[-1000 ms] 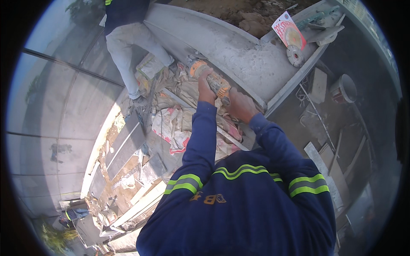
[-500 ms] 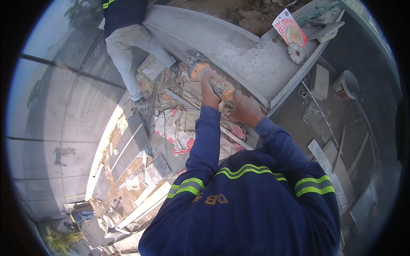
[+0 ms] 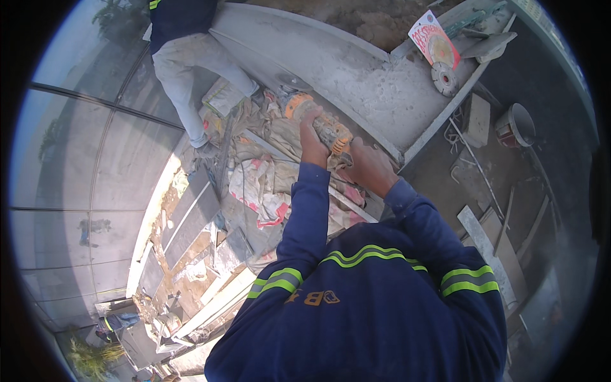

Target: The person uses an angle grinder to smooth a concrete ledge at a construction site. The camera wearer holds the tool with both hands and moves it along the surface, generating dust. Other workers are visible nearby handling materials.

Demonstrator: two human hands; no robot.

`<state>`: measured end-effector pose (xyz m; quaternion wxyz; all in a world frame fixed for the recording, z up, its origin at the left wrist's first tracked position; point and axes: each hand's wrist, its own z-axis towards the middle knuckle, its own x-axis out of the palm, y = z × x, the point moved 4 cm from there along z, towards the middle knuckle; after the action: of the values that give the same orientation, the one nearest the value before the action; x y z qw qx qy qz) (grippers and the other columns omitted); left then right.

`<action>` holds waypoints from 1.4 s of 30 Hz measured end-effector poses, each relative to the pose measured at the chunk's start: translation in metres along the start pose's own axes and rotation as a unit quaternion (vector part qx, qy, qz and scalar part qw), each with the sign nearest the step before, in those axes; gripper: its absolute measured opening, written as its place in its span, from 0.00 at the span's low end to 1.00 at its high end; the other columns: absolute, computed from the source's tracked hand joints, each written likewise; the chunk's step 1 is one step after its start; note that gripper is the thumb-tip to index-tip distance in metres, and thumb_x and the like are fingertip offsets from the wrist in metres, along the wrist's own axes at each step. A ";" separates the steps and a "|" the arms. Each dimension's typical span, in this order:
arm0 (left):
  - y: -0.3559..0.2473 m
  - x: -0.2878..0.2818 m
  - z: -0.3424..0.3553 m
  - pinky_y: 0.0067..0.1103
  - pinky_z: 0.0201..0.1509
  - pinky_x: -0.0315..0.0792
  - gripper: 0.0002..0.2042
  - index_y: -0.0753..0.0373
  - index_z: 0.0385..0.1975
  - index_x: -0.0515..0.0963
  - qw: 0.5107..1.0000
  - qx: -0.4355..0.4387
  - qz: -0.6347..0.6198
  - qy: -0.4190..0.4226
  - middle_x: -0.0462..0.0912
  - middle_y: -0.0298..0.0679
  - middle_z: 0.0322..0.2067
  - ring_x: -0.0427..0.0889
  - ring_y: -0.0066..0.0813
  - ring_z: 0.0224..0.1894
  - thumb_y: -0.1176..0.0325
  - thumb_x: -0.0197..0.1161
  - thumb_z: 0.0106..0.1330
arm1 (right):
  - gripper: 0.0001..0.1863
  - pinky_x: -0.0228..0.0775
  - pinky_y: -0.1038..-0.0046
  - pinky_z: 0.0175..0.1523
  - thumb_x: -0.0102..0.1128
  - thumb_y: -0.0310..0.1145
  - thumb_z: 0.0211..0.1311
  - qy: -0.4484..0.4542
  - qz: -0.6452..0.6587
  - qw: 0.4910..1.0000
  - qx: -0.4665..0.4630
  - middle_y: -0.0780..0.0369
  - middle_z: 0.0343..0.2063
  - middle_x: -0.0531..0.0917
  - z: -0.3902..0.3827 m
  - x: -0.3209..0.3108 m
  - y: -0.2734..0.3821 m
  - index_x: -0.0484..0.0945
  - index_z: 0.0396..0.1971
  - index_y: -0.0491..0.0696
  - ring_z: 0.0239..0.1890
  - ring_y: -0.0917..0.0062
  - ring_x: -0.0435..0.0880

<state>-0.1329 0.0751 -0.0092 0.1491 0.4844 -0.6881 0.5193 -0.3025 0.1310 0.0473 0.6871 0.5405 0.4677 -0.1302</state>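
An orange angle grinder (image 3: 332, 132), coated in dust, is held out in front of me with both hands. My left hand (image 3: 312, 140) is wrapped round its body behind the orange head. At the rear end, my right hand (image 3: 370, 167) grips the back of the tool. The grinder's round disc (image 3: 291, 81) is at the lower face of the grey concrete ledge (image 3: 318, 57), partly hidden by the head; I cannot tell whether it touches. Crumpled sacks (image 3: 258, 188) lie below my left forearm.
A person (image 3: 197, 63) in pale trousers stands at the far left by the panelled wall (image 3: 63, 153). A loose cutting disc (image 3: 444, 79) and a red-white card (image 3: 434, 38) lie on the ledge. A bucket (image 3: 522, 125), block (image 3: 476, 121) and boards (image 3: 487, 254) stand right; broken planks (image 3: 216, 305) lie left.
My view has shifted slightly. Both hands keep their hold on the grinder, which stays at the ledge in nearly the same place.
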 end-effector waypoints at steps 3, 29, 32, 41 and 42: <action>0.001 0.001 -0.001 0.37 0.44 0.79 0.13 0.63 0.41 0.77 1.000 -0.013 -0.001 -0.002 0.80 0.43 0.34 0.82 0.43 0.35 0.68 0.67 0.58 | 0.31 0.76 0.53 0.44 0.76 0.47 0.50 0.022 0.009 1.000 0.020 0.44 0.33 0.86 0.003 0.000 -0.002 0.68 0.40 0.41 0.40 0.47 0.86; -0.001 0.006 -0.006 0.37 0.40 0.80 0.12 0.62 0.39 0.76 1.000 -0.002 0.003 0.005 0.79 0.42 0.31 0.83 0.43 0.33 0.66 0.67 0.59 | 0.27 0.75 0.51 0.44 0.75 0.40 0.51 0.021 0.022 0.999 0.018 0.41 0.33 0.85 0.001 -0.005 0.001 0.68 0.40 0.40 0.40 0.45 0.86; -0.001 0.006 -0.009 0.36 0.40 0.80 0.11 0.62 0.38 0.76 1.000 0.006 0.008 0.011 0.79 0.42 0.31 0.83 0.43 0.33 0.66 0.67 0.59 | 0.18 0.76 0.53 0.44 0.65 0.28 0.53 0.035 0.010 0.998 0.042 0.46 0.37 0.83 -0.002 -0.011 0.007 0.73 0.41 0.37 0.41 0.49 0.85; 0.003 0.005 -0.011 0.37 0.40 0.79 0.11 0.62 0.38 0.76 1.000 -0.002 0.000 0.009 0.80 0.42 0.31 0.83 0.43 0.34 0.67 0.67 0.58 | 0.19 0.76 0.54 0.45 0.66 0.30 0.52 0.037 0.016 0.998 0.042 0.47 0.38 0.82 -0.006 -0.010 0.004 0.72 0.42 0.39 0.42 0.49 0.85; 0.003 0.006 -0.011 0.37 0.40 0.79 0.11 0.62 0.38 0.76 1.000 -0.002 0.002 0.006 0.80 0.42 0.31 0.83 0.43 0.34 0.67 0.67 0.58 | 0.19 0.76 0.54 0.45 0.66 0.29 0.52 0.036 0.016 0.998 0.042 0.47 0.38 0.82 -0.006 -0.010 0.004 0.72 0.42 0.38 0.42 0.49 0.85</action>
<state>-0.1413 0.0815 -0.0021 0.1533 0.4793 -0.6891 0.5214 -0.3078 0.1343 0.0581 0.6486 0.5803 0.4778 -0.1194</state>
